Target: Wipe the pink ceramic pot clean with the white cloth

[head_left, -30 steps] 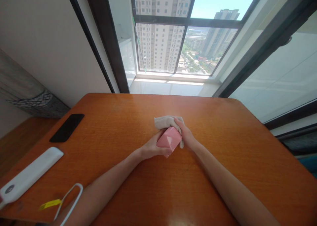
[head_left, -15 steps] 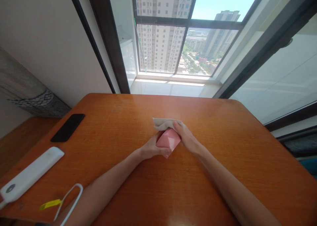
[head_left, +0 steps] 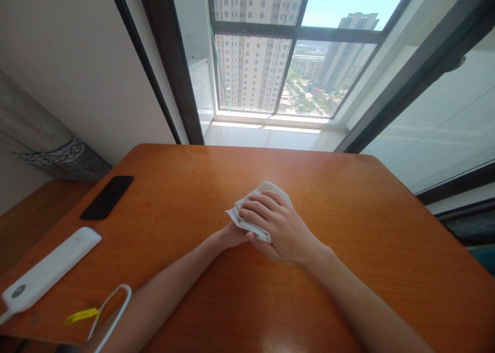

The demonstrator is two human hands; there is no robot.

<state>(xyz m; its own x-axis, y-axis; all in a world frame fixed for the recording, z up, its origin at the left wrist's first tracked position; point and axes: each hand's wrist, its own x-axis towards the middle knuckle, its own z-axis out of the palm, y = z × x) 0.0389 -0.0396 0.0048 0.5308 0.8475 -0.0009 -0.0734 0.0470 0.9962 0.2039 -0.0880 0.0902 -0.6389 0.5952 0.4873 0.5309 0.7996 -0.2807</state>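
the person's bare left forearm (head_left: 170, 286) and bare right forearm (head_left: 359, 296) slant in from the lower corners and meet near the middle, both wrists roughly in line with the arms. the bare right hand (head_left: 286, 229) lies uppermost, its back turned up, four slightly parted fingers (head_left: 259, 208) pointing leftward in a gentle curl, the thumb (head_left: 266, 249) stretched out below them in a loose clasp. the bare left hand (head_left: 236, 235) sits lower, mostly hidden, so its grip cannot be told.

Whitish cloth (head_left: 251, 230), orange-brown, wood-grained table (head_left: 348, 214)
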